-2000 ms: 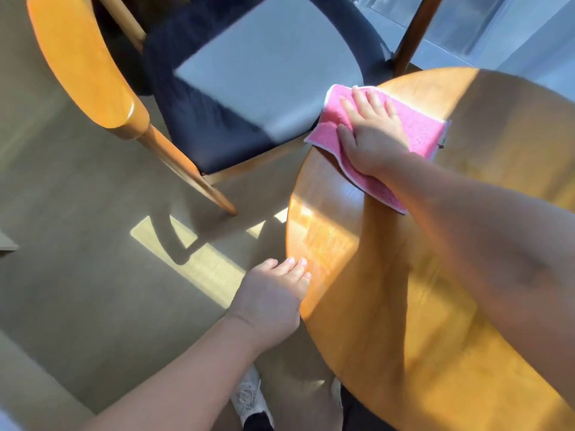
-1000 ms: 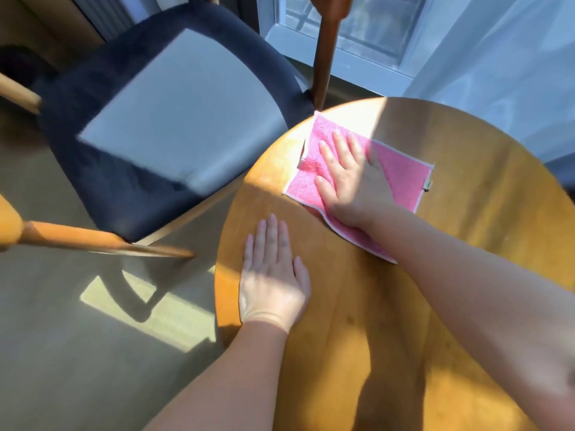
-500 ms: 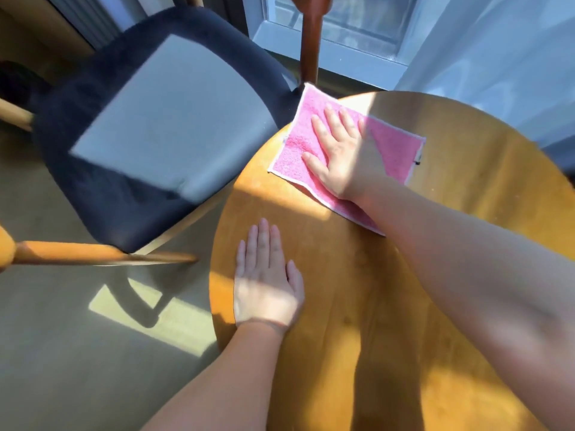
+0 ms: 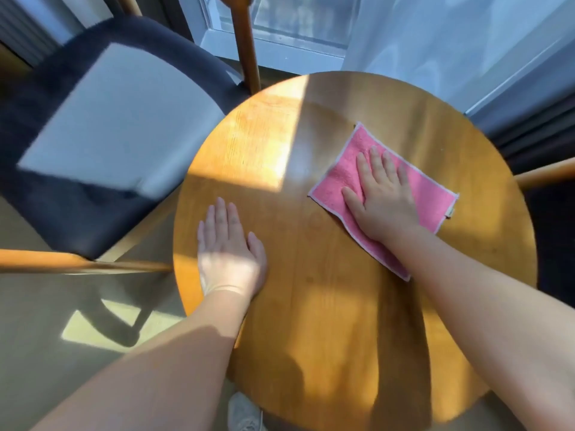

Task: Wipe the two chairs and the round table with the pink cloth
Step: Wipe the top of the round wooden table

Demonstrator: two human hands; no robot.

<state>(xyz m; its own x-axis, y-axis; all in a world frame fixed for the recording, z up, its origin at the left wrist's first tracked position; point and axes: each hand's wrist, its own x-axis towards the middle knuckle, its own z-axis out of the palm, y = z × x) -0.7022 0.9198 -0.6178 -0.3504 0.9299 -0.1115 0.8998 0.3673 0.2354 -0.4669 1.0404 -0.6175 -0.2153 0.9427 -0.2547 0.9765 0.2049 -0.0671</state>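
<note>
The round wooden table (image 4: pixel 326 321) fills the middle of the view. The pink cloth (image 4: pixel 432 194) lies flat on its right half. My right hand (image 4: pixel 382 197) presses palm-down on the cloth with the fingers spread. My left hand (image 4: pixel 230 247) rests flat on the bare tabletop near the left edge, holding nothing. One chair (image 4: pixel 102 135) with a dark cushioned seat and wooden frame stands to the left of the table. Only a wooden arm and dark seat edge of the second chair (image 4: pixel 544 175) show at the right.
A window frame (image 4: pixel 280 42) and a pale curtain (image 4: pixel 451 42) run along the far side. The floor (image 4: pixel 46 337) is lit by a sun patch at lower left. My shoe (image 4: pixel 245 412) shows under the table's near edge.
My right hand has slid the pink cloth from the table's far-left edge by the chair to the right half. My left hand stays flat on the table.
</note>
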